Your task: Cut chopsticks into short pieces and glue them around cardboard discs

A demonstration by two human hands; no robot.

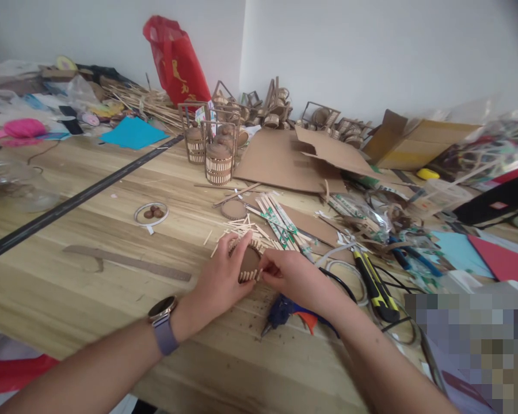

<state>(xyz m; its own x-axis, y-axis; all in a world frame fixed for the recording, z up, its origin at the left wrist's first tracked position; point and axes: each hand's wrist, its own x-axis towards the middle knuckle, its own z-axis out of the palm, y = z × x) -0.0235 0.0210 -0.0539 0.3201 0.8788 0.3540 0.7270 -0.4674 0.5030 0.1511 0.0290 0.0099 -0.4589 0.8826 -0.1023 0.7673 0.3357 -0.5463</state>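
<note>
My left hand [219,275], with a watch on its wrist, is closed around a round brown cardboard disc [251,260] edged with short upright wooden sticks. Its thumb and fingers grip the rim from both sides. At the disc's right edge, my right hand [288,277] pinches what looks like a short stick; its fingers partly cover it. Just behind the disc lie loose pale wooden sticks [237,229] and another cardboard disc [233,209]. Below my right hand, a blue glue gun [278,313] rests on the wooden table [125,305].
Green-and-white wrapped sticks [280,221] lie behind my hands. To the right are a yellow-black utility knife [375,287], cables and blue-handled pliers [418,259]. Small lidded baskets [219,164], cardboard sheets [285,164] and a red bag [176,66] stand farther back. A cardboard strip [129,261] lies left.
</note>
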